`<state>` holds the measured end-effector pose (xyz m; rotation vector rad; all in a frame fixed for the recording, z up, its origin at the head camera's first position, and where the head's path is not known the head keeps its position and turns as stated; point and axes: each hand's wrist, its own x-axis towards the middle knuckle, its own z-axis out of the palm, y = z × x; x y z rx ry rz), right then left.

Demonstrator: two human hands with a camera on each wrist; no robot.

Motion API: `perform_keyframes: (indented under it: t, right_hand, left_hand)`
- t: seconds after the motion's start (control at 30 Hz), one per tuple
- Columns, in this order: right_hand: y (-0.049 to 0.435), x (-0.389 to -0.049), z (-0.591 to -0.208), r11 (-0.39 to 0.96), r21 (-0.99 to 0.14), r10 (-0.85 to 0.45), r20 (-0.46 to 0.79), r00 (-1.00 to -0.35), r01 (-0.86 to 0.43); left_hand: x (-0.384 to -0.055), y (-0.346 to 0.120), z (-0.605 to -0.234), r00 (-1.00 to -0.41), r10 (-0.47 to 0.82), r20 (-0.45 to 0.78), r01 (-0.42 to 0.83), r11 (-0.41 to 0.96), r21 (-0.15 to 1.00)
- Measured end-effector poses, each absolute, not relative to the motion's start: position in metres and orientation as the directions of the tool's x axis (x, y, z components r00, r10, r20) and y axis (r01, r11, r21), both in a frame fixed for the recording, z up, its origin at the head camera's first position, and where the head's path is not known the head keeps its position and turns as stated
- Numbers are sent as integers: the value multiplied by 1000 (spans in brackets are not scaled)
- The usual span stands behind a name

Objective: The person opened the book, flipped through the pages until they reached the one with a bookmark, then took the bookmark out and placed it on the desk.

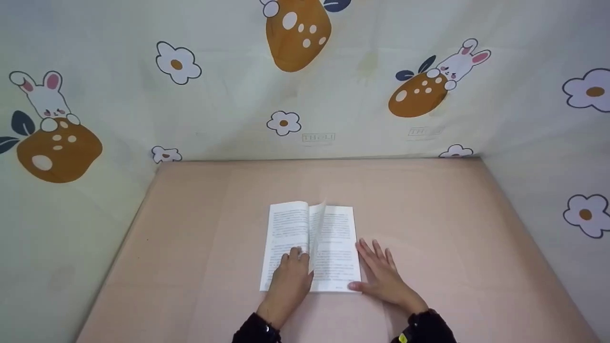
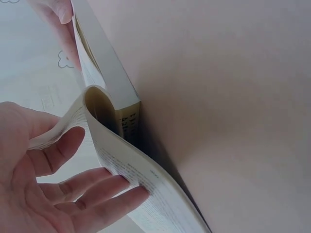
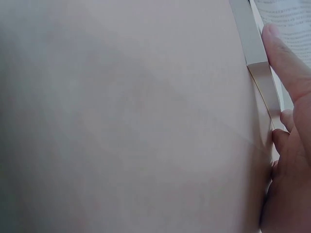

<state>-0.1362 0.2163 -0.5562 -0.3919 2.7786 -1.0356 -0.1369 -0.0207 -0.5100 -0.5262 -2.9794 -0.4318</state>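
A book [image 1: 339, 257] of printed text lies spread on the table, a single page [image 1: 317, 228] standing up near its middle fold. My left hand [image 1: 289, 276] is over the left half. In the left wrist view, that hand pinches the curved page [image 2: 72, 116] between thumb and index finger, while the other fingertips touch the printed left side. My right hand [image 1: 383, 282] lies at the book's right edge, fingers spread and fairly straight. Its thumb [image 3: 286, 60] rests on the lower right corner, and the other fingers are against the book's side, partly hidden in the right wrist view.
The table [image 1: 200, 219] has a pinkish beige covering. Pale cloth [image 1: 228, 95] printed with rabbits, brown fruit and flowers rises at the back and both sides. Dark sleeves [image 1: 257, 329] cover both wrists.
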Motion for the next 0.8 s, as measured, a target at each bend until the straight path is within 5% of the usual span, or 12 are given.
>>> perform_keyframes:
  t: [0.8]
  right_hand:
    - [215,-135,-555,700,-691,-275,-25,-961,-182]
  left_hand:
    - [-132,-31,-510,-986,162,22,154,871,467]
